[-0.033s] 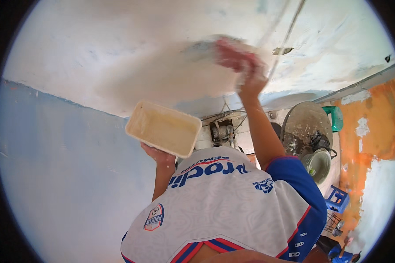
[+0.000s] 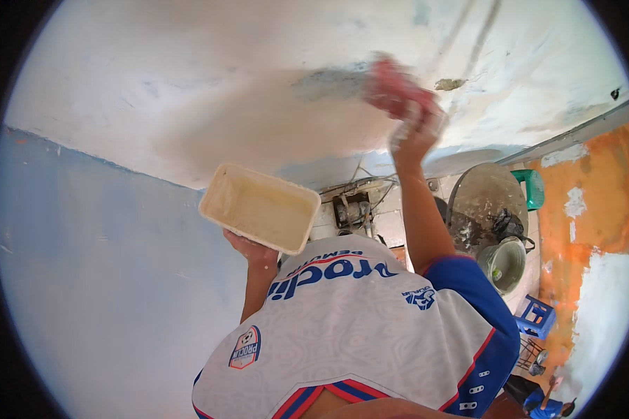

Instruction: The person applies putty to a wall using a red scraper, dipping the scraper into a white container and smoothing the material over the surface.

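My right hand [image 2: 416,133], smeared with white, is raised to the patchy white wall [image 2: 210,77]. Its fingers are closed around a red, flat-looking object [image 2: 397,89], too blurred for its kind to show. Left of that object lies a darker grey-blue patch on the wall; a small brown chipped hole [image 2: 449,84] is to its right. In front of my chest, my left hand [image 2: 250,248] holds up a cream rectangular plastic tub [image 2: 304,241] from its near side and underneath. A thin layer of pale beige stuff coats the tub's inside.
A blue wall [image 2: 105,230] stands at left, a patchy orange one [image 2: 594,181] at right. Below are a round stained table [image 2: 479,188], a green stool [image 2: 535,190], a bucket [image 2: 508,269] and a blue crate [image 2: 538,318]. Another person [image 2: 548,405] shows at lower right.
My right hand and the red object have moved to the right and slightly down along the wall, uncovering more of the grey-blue patch. The tub is nearly still.
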`<state>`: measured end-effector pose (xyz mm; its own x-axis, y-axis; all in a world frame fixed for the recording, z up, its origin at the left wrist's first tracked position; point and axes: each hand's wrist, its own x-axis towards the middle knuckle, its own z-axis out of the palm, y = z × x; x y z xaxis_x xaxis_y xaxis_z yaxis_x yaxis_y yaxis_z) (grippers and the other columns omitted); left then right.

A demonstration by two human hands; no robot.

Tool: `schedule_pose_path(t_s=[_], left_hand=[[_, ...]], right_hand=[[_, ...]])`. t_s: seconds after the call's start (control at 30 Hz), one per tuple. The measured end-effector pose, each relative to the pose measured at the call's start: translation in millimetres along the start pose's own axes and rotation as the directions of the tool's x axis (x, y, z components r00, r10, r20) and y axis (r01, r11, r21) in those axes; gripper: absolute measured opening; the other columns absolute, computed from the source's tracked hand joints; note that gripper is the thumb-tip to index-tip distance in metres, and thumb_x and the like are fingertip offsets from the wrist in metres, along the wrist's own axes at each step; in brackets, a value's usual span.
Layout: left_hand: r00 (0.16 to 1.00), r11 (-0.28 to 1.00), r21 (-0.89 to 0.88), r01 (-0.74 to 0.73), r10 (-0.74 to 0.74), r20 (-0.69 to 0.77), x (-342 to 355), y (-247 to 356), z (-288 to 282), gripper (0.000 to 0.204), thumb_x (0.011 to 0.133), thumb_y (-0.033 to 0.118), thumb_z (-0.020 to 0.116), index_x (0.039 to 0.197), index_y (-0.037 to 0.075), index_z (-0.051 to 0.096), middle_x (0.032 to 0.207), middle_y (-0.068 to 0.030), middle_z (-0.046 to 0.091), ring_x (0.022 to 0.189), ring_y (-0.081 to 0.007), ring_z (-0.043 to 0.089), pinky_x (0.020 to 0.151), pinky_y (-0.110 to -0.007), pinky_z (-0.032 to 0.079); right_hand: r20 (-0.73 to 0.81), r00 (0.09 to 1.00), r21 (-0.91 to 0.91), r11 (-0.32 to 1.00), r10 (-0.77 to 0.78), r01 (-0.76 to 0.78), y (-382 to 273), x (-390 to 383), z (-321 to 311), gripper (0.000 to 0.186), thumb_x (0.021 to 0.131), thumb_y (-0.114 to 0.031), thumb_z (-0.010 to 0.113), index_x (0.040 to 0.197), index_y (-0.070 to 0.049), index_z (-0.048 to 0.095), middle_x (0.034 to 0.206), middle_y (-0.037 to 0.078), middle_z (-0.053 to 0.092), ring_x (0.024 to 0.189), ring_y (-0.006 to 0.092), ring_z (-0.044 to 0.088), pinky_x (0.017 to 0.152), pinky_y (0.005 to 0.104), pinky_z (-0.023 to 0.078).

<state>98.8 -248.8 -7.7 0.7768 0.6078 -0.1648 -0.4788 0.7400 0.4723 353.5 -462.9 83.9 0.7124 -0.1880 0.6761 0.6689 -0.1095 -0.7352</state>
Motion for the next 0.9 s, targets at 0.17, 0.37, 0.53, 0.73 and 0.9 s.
schedule_pose_path(t_s=[0.17,0.37,0.53,0.73,0.9], left_hand=[[0.998,0.997,0.056,0.058,-0.057,-0.022,17.8,27.8,-11.8,0.06,0.103,0.055,0.031,0.142,0.015,0.051,0.138,-0.0055,0.058,0.125,-0.0273,0.058,0.102,-0.045,0.052],[0.981,0.992,0.013,0.122,-0.123,0.15,54.4,48.9,-45.0,0.063,0.104,0.058,0.032,0.143,0.012,0.05,0.137,-0.0081,0.058,0.123,-0.0273,0.059,0.1,-0.045,0.053],[0.955,0.984,0.039,0.175,-0.179,0.236,55.9,71.6,-28.0,0.063,0.104,0.057,0.033,0.145,0.013,0.049,0.14,-0.0084,0.056,0.126,-0.0278,0.058,0.103,-0.045,0.051],[0.959,0.968,-0.029,0.25,-0.243,0.144,66.1,83.2,-40.4,0.062,0.104,0.057,0.033,0.147,0.015,0.048,0.143,-0.0062,0.055,0.13,-0.0282,0.055,0.106,-0.046,0.049],[0.953,0.976,-0.024,0.218,-0.208,0.219,72.6,87.2,-72.1,0.067,0.102,0.061,0.033,0.147,0.013,0.049,0.142,-0.0092,0.056,0.128,-0.0288,0.057,0.104,-0.046,0.05]], right_hand=[[0.142,0.985,0.057,0.994,-0.096,0.089,-39.5,-34.4,14.9,0.018,0.103,-0.01,0.057,0.117,0.003,0.058,0.11,0.017,0.067,0.082,0.0219,0.072,0.068,0.0307,0.061],[-0.024,1.0,-0.252,0.968,-0.002,-0.005,-14.9,-16.5,23.7,0.02,0.106,-0.015,0.053,0.116,0.002,0.058,0.099,0.013,0.068,0.076,0.018,0.071,0.064,0.0301,0.057],[-0.115,0.983,-0.382,0.92,-0.143,0.089,-39.2,-33.0,-2.1,0.023,0.108,-0.017,0.049,0.118,0.004,0.051,0.108,0.016,0.066,0.083,0.0218,0.071,0.068,0.0309,0.061],[0.218,0.975,-0.315,0.943,-0.043,0.112,-20.9,-44.8,29.3,0.023,0.108,-0.014,0.049,0.12,0.004,0.055,0.105,0.015,0.066,0.084,0.0197,0.07,0.072,0.0334,0.06],[-0.249,0.968,-0.244,0.967,0.006,-0.069,-39.7,-30.4,-4.0,0.026,0.107,-0.016,0.052,0.119,0.007,0.055,0.116,0.017,0.059,0.078,0.0169,0.066,0.064,0.0288,0.06]])
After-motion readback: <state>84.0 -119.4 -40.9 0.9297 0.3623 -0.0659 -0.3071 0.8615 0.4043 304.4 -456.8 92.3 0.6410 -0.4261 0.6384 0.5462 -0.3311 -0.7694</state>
